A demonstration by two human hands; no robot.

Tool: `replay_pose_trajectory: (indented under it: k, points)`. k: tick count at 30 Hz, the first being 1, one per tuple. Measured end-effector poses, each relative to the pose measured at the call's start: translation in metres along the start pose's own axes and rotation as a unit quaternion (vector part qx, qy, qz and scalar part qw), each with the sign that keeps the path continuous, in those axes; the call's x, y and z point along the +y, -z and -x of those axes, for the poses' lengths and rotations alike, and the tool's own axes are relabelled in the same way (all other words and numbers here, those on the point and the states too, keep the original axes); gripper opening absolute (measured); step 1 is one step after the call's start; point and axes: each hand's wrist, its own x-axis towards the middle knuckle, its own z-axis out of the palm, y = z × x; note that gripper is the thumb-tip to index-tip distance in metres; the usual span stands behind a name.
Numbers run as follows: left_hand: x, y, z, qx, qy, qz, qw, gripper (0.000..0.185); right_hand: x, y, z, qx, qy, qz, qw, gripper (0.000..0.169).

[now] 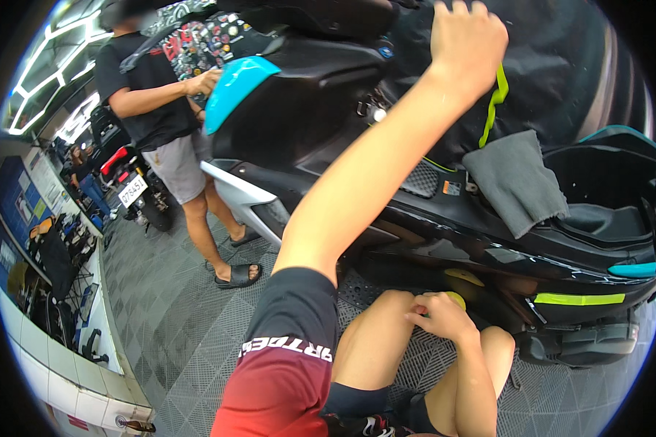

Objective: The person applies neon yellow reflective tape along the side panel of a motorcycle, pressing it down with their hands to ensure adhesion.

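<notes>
My left hand (467, 46) reaches up over a scooter to the black sheet (546, 71), back of the hand towards me, fingers curled out of sight. A twisted neon yellow strip (492, 117) hangs from under its wrist; whether the hand grips it is hidden. Low by my knees, my right hand (443, 317) has bent fingers around a yellow-green round thing (456, 299), mostly hidden; a small red piece shows at the fingertips. A grey cloth (516, 183) lies on the black scooter body (454, 224), beside the open storage well (607, 218). A neon strip (579, 299) runs along the lower side panel.
At the left, a person (147, 93) in a black shirt stands with a hand on the turquoise panel (240, 90). Behind stands a motorcycle (136, 191). My bare knees are close under the scooter's side, on grey floor tiles (197, 349). Another person (87, 180) is far back.
</notes>
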Motion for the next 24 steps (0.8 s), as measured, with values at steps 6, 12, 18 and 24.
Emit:
replay_pose_trajectory:
  k: [6, 12, 18, 24]
  points:
    - [-0.024, 0.157, 0.116, -0.137, -0.030, 0.282, 0.949, 0.013, -0.019, 0.015, 0.001, 0.071, 0.040, -0.086, 0.993, 0.021]
    - [-0.066, 0.239, 0.184, -0.495, -0.134, 0.502, 0.696, 0.028, -0.019, 0.026, 0.008, -0.118, -0.019, 0.002, 0.993, 0.028]
    - [-0.073, 0.250, 0.255, -0.531, 0.029, 0.797, 0.286, 0.038, -0.052, 0.057, 0.038, 0.000, -0.093, 0.052, 0.994, 0.030]
    - [-0.016, 0.245, 0.316, -0.421, 0.294, 0.832, 0.210, 0.042, -0.140, 0.023, 0.072, 0.287, 0.073, -0.320, 0.900, 0.080]
